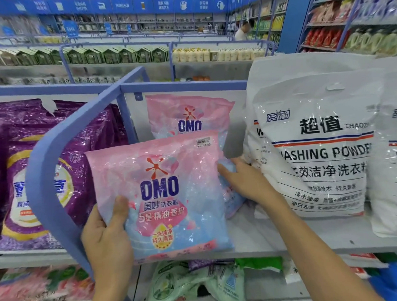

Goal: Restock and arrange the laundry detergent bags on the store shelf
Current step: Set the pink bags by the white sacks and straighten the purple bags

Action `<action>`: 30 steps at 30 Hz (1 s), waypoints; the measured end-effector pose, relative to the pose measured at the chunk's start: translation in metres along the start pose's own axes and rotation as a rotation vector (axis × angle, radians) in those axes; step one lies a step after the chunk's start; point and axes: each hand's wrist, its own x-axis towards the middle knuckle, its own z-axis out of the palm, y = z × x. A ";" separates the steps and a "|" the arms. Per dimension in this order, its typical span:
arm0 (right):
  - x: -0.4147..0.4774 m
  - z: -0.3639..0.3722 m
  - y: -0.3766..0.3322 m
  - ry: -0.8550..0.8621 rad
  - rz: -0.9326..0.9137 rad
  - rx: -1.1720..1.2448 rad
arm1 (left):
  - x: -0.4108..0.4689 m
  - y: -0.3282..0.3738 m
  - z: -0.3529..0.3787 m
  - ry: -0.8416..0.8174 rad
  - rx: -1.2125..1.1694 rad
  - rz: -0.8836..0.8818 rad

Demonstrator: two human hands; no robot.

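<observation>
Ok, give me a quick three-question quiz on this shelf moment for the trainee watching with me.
1. True or false: the left hand grips the front OMO bag at its lower left corner.
2. What stands right of the rear OMO bag? A) green bottles B) white washing powder bags C) red boxes
3. Fill in: the shelf divider between the purple bags and the front OMO bag is ____ in colour.
Key: 1 true; 2 B; 3 blue.

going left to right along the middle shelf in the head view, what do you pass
purple detergent bags, blue divider, front OMO bag, right hand, white washing powder bags
</observation>
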 end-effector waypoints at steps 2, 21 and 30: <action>0.004 -0.003 0.001 -0.020 0.002 0.017 | 0.002 -0.001 0.001 0.023 0.003 0.012; -0.054 -0.025 0.000 0.312 -0.239 0.852 | 0.004 -0.010 0.005 0.069 -0.066 0.032; -0.064 -0.006 0.016 0.356 -0.185 0.933 | 0.009 -0.009 0.023 0.060 -0.111 0.103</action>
